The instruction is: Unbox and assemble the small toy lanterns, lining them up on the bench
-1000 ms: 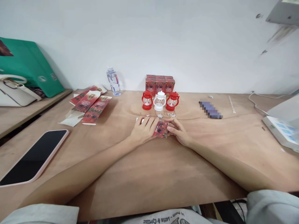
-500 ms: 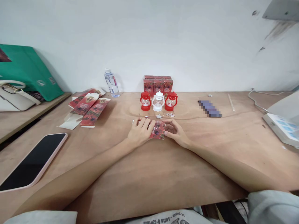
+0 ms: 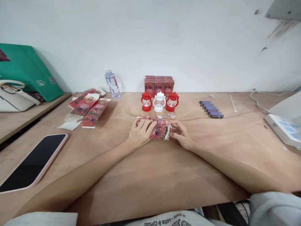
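A red printed box lies between my hands near the middle of the table, its right end showing pale flaps. My left hand wraps over its left part. At the right end, my right hand has its fingers on the flaps. Just beyond stand a red lantern, a white lantern and a second red lantern in a row. Small pale pieces lie in front of them. Behind the lanterns, several red boxes stand against the wall.
Flattened red cartons lie at the left, near a water bottle. A phone rests at the front left. Further right are a pixelated dark object, a thin strip and a white power strip with a cable.
The box's right end has opened out, with its flaps now showing. My right hand has shifted slightly to the right, and the box is tilted a little differently under my left hand.
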